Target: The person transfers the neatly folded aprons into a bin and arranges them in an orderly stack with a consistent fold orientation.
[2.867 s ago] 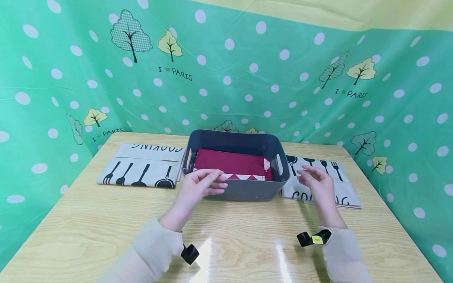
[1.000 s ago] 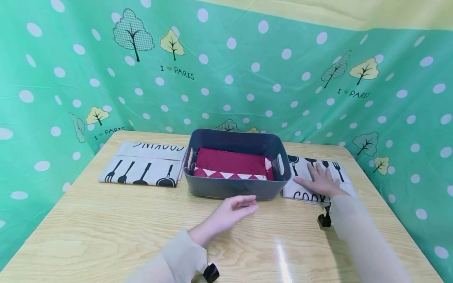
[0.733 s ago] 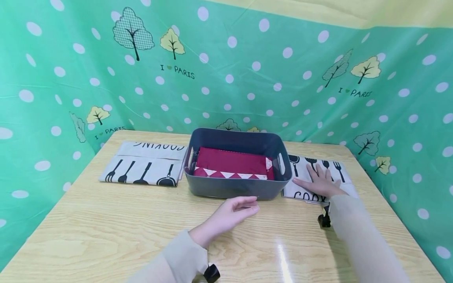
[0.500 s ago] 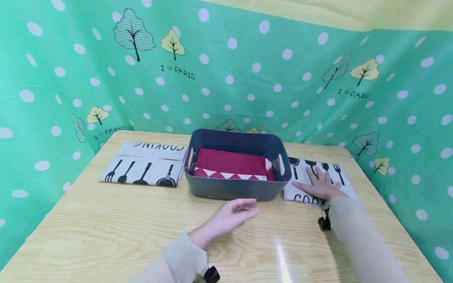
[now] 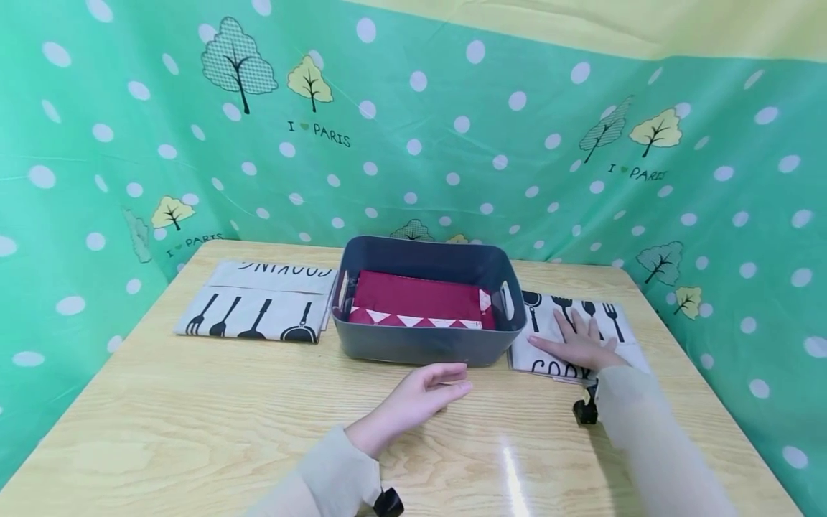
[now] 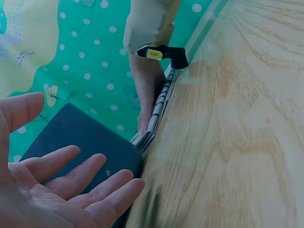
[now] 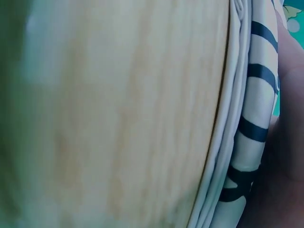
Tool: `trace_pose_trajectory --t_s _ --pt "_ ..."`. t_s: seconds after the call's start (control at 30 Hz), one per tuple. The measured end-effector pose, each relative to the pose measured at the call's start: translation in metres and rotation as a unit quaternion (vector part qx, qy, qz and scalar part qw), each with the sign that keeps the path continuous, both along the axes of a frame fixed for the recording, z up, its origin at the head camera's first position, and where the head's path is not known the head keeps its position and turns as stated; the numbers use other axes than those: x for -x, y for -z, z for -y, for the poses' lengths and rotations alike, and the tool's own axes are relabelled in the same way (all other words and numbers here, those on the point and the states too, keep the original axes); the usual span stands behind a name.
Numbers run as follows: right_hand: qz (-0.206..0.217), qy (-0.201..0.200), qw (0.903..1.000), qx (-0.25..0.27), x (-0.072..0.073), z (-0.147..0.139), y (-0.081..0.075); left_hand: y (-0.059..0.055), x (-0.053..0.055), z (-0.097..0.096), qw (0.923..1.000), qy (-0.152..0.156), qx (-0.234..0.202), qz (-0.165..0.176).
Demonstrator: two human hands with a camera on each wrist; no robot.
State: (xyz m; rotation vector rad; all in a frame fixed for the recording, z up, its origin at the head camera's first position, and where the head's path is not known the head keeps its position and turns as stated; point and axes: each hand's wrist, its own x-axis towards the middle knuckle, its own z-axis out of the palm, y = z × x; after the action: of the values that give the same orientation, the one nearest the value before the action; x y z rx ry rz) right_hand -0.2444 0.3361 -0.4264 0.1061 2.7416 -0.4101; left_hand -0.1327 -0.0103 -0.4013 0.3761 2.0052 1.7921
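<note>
My right hand lies with fingers spread flat on a folded white cloth to the right of the bin; the cloth bears black kitchen utensils and the word COOKING. In the right wrist view, the layered folds of that cloth show on the wood, with the hand over them. My left hand hovers in front of the dark grey bin, fingers relaxed and holding nothing. Inside the bin lies a folded dark red cloth with a red-and-white triangle border.
Another folded white cloth with the same utensil print lies left of the bin. Everything stands on a light wooden table. Behind it hangs a green dotted curtain. The bin has handle holes at both ends.
Since the oldest frame, my right hand has come down from the air onto the right cloth, fingers spreading. My left hand has moved right and nearer me, away from the bin's rim.
</note>
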Motion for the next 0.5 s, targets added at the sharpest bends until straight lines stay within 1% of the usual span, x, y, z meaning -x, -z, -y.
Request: trace_pose_trajectory --t_s 0.3,0.5 --pt "0.003 0.001 1.0000 0.008 -0.007 0.001 0.000 0.004 -0.002 -0.007 0.9997 0.005 -0.017 0.017" --pt "-0.004 -0.008 0.9999 0.013 -0.014 0.000 0.000 0.005 -0.002 -0.010 0.9996 0.008 -0.012 0.023"
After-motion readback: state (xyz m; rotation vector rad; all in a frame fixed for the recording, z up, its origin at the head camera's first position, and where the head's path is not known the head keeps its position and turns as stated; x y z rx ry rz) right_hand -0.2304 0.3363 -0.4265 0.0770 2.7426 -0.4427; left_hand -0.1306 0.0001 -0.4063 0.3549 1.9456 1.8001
